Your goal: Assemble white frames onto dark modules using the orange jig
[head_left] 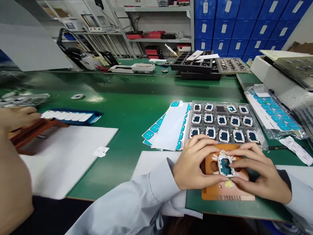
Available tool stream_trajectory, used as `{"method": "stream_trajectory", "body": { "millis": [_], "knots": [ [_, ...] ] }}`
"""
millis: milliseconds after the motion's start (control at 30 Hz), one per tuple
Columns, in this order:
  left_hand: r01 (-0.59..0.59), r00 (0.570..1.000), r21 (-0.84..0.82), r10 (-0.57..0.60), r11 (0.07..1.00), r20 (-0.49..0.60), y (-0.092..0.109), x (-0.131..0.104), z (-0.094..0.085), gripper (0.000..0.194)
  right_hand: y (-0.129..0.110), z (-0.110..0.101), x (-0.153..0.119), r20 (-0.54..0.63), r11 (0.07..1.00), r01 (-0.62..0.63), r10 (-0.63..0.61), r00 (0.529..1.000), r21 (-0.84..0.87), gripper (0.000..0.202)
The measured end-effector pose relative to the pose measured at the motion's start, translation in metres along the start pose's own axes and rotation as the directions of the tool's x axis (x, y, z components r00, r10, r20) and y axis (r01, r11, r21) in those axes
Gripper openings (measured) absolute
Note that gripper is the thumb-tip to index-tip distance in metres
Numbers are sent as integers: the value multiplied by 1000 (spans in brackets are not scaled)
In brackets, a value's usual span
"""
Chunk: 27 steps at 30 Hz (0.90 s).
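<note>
A small white watch-case frame [226, 166] with a dark teal inside sits over an orange fixture plate [212, 195] in front of me. My left hand [194, 164] curves around its left side, thumb at the frame's lower edge and fingers by the top. From the right, my right hand [261, 174] grips the frame's right edge with its fingertips, thumb near the bottom corner. Just beyond, a clear plastic tray [260, 145] holds similar frames in rows. Left of the tray lie sheets of blue stickers [155, 128], partly under a white sheet [168, 130].
At the left, a co-worker's hand [21, 116] is at a reddish-brown fixture [36, 133] on a white mat [73, 156]. A bagged sticker sheet [276, 111] lies at the right. Black trays [195, 67] stand at the back, before blue bins [223, 29].
</note>
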<state>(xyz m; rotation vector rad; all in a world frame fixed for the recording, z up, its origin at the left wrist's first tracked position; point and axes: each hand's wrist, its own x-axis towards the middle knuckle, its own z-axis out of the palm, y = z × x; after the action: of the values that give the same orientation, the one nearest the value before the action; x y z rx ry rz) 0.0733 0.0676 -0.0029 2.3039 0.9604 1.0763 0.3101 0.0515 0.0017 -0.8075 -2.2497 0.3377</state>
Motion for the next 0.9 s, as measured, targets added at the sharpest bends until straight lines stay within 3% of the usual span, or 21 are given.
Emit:
{"method": "stream_trajectory", "body": {
  "millis": [167, 567, 767, 900],
  "knots": [
    [-7, 999, 54, 5, 999, 46, 1, -3, 0, 57, -1, -1, 0, -2, 999, -38, 38, 999, 0, 19],
    [-88, 996, 131, 88, 987, 7, 1, -5, 0, 48, -4, 0, -3, -10, 998, -67, 67, 998, -3, 17],
    [-62, 996, 171, 51, 983, 66, 3, -7, 3, 43, -6, -2, -1, 24, 998, -59, 59, 998, -11, 7],
    [-34, 997, 61, 30, 998, 67, 2, -7, 3, 52, -4, 1, 1, -12, 999, -39, 40, 999, 22, 8]
  ]
}}
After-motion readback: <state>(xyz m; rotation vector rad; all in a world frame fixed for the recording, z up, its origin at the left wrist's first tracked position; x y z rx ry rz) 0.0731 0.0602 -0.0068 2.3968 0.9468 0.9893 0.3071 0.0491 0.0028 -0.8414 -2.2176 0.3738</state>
